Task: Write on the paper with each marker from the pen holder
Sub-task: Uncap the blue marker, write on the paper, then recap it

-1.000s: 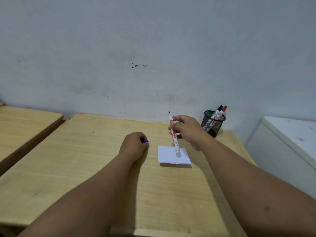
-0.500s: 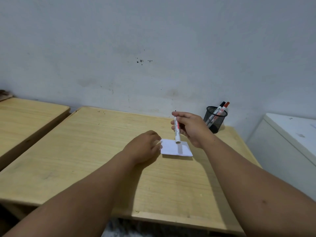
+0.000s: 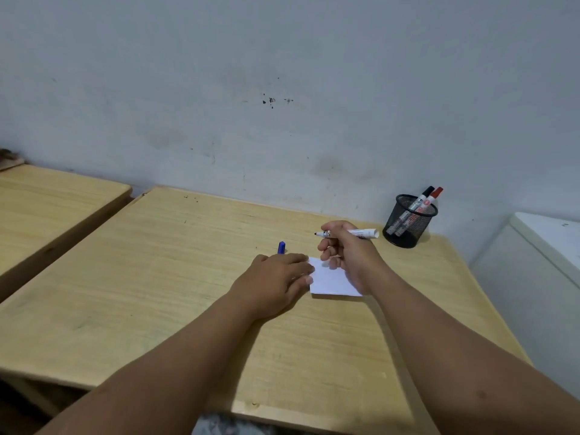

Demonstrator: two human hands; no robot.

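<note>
Gripping an uncapped whiteboard marker (image 3: 348,233) between thumb and curled fingers, right hand (image 3: 348,257) poised just above the far edge of the white paper (image 3: 332,279), heel seemingly resting on the paper's right side. Marker lying nearly level, long axis running left to right, dark tip pointing left and away from the paper, white tail end reaching right towards the black mesh pen holder (image 3: 409,226). Needs tipping nib-down before any stroke, judging by that attitude; paper directly beneath and slightly nearer than the tip, no writing visible on its exposed face. Left hand (image 3: 279,277) flat and palm-down, fingers pressed together, fingertips overlapping the paper's left edge to pin it on the wooden desk (image 3: 157,277). Blue cap (image 3: 281,247) left of the paper, just beyond the left hand's knuckles; whether touching the hand, cannot tell. Pen holder well to the right of the paper and beyond it, near the wall, holding two capped markers leaning right: a black-capped marker (image 3: 422,199) and a red-capped marker (image 3: 432,198), side by side. Right hand plainly the nearer to the holder, so likely the one for later swaps. Two markers not yet used, by this reckoning.
</note>
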